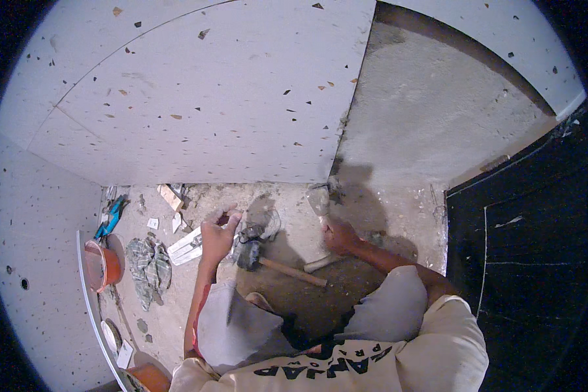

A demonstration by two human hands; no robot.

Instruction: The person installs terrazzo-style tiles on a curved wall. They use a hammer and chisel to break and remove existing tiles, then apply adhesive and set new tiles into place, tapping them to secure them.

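My right hand [338, 236] is closed around the handle of a scraper [318, 199]. Its flat, dusty blade points up toward the foot of the wall, by the lower corner of the last white speckled tile [242, 117]. Further left, my left hand [219, 234] is raised over the floor with thumb and fingers curled together; whether something small is between them I cannot make out. Between my hands lies a mallet [293, 271] with a black head and a wooden handle. A white slatted piece [186, 247] rests on the floor beside my left hand.
Bare rough wall [424, 111] shows right of the tile. At left are blue-handled pliers [113, 217], an orange bucket [104, 266], a crumpled cloth [149, 268] and another orange container [149, 377]. A dark panel [529, 248] stands at right.
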